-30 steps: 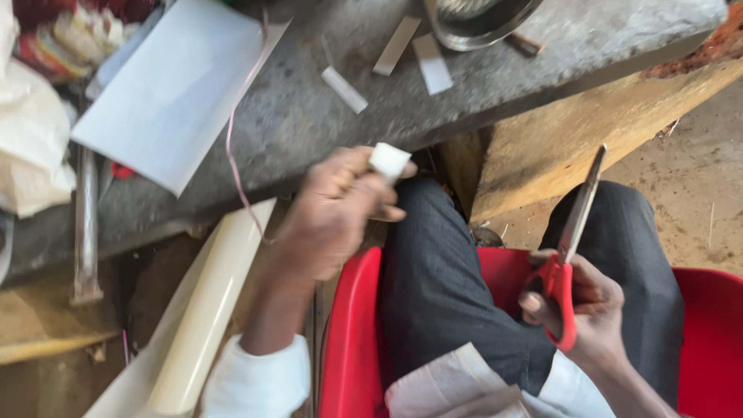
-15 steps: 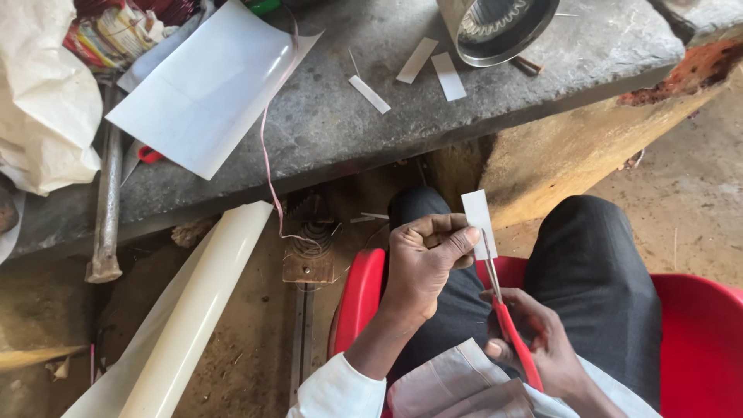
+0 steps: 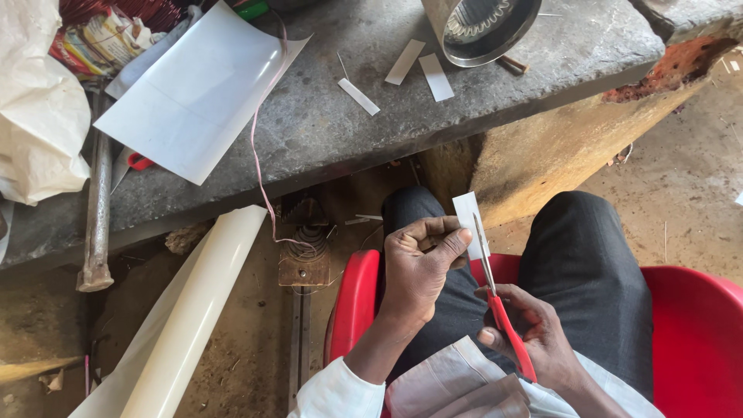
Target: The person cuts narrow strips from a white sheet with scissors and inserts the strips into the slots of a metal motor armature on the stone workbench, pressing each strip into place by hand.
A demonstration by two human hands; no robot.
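I am sitting behind the stone slab [image 3: 333, 131]; a sheet [image 3: 193, 101] is lying on it, left of three strips [image 3: 402, 70].

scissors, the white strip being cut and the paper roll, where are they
scissors [image 3: 507, 333], head view, red handle in the right hand
white strip [image 3: 465, 213], head view, upper part above the left fingers
paper roll [image 3: 203, 302], head view, middle of the tube

single head cam, looking steeply down, close over lap and both hands, table [image 3: 495, 101] edge across top, floor [image 3: 681, 217] at right
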